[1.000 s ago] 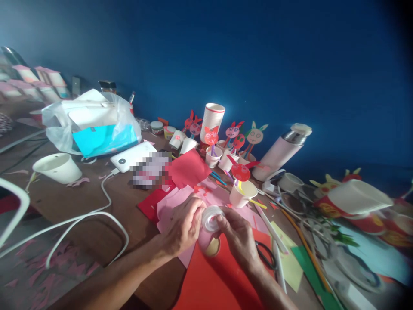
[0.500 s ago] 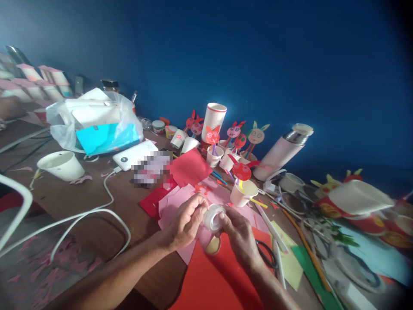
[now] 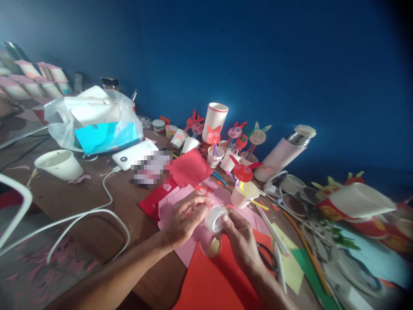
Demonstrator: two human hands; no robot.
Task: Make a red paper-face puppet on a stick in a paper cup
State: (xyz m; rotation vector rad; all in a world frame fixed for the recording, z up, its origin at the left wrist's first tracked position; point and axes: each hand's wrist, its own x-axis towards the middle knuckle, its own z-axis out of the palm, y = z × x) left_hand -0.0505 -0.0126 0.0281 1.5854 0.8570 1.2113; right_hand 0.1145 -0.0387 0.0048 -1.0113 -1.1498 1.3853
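My right hand [image 3: 241,234] grips a roll of clear tape [image 3: 213,219] by its right side, thumb over the rim. Close to the roll's left edge is my left hand [image 3: 184,218], its fingers extended and thumb apart from the index finger; I cannot tell whether it touches the tape. Below the roll a round tan piece [image 3: 214,246] partly shows over pink paper [image 3: 174,202] and a red-orange sheet [image 3: 216,280]. Just beyond my hands stands a paper cup [image 3: 242,199] with a red paper face [image 3: 242,173] on a stick.
Black-handled scissors [image 3: 267,257] lie right of my right hand. Behind are more cups with paper faces, a stack of cups [image 3: 215,118] and a leaning thermos [image 3: 280,155]. Left are a power bank [image 3: 134,156], a white cable [image 3: 80,216], a cup [image 3: 58,165] and a plastic bag [image 3: 125,107].
My left fingers have loosened from a pinch at the roll's edge and spread apart. The roll has shifted slightly in my right hand.
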